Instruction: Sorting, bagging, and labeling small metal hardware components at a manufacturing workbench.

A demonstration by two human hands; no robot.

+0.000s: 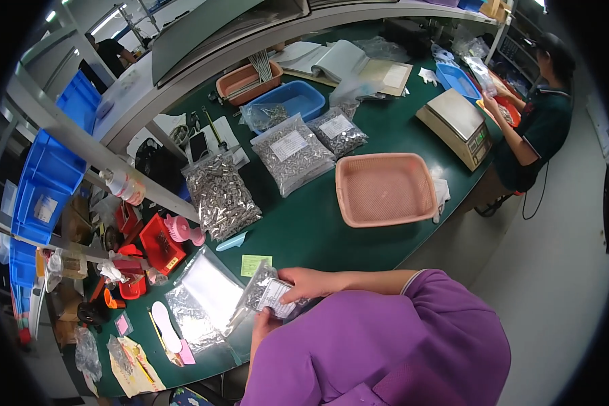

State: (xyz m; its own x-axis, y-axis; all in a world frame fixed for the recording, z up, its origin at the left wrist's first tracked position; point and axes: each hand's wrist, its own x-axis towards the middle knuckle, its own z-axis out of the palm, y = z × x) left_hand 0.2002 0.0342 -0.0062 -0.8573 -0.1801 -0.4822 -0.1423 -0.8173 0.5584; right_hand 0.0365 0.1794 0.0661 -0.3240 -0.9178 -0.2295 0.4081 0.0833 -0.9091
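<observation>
A small clear plastic bag of metal parts with a white printed label is held between my two hands, close to my body at the table's near edge. My right hand grips its upper right side, the thumb lying on the label. My left hand holds the lower edge from beneath, its fingers partly hidden. Just beyond the bag lies a green paper slip. To the left, a white sheet rests among clear empty plastic bags.
Large bags of metal parts stand across the green table. A pink plastic basket and a scale sit to the right. Red bins are at the left. A co-worker handles a bag at far right.
</observation>
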